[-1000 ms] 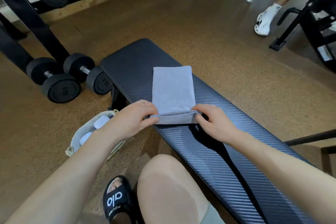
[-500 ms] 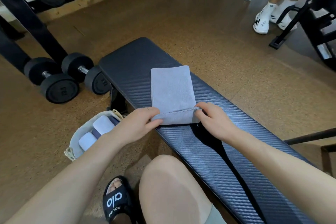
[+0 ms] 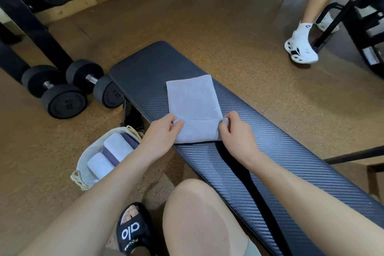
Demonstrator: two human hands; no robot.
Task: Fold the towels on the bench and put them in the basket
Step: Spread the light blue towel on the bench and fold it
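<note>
on ribbed black bench [image 3: 270, 172], soft grey towel [image 3: 193, 97] — hemmed edge pinched, both hands

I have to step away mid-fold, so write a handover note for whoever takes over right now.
Left hand pinches the left end of the hemmed near edge of the grey towel; right hand pinches the right end.
The towel lies on the bench, its near edge lifted and turned toward the far end.
The basket stands on the floor left of the bench, with folded towels inside.
Left: finish this fold, then put the towel in the basket.
</note>
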